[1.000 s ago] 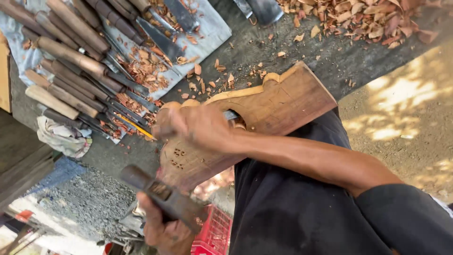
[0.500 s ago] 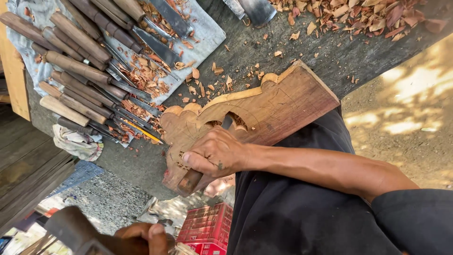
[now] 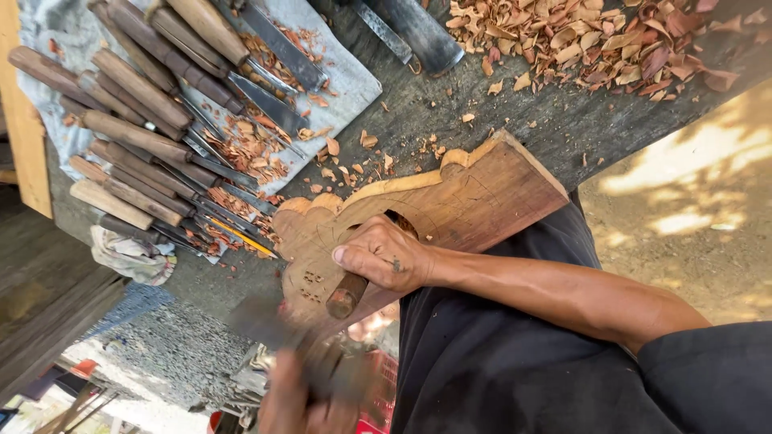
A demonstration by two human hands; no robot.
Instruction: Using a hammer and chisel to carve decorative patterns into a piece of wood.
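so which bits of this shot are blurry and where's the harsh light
Head view: the mallet and the hand swinging it are smeared by motion blur; the other hand gripping the chisel is sharp, as are the carved board and the row of chisels; sunlight blows out patches of dirt ground at right, while the bench lies in even shade.

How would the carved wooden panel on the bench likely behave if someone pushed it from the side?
The carved wooden panel looks thick and solid, so probably stiff and fairly heavy. Lying flat on the rough bench, it would likely slide, not tip. Its scalloped edge may chip.
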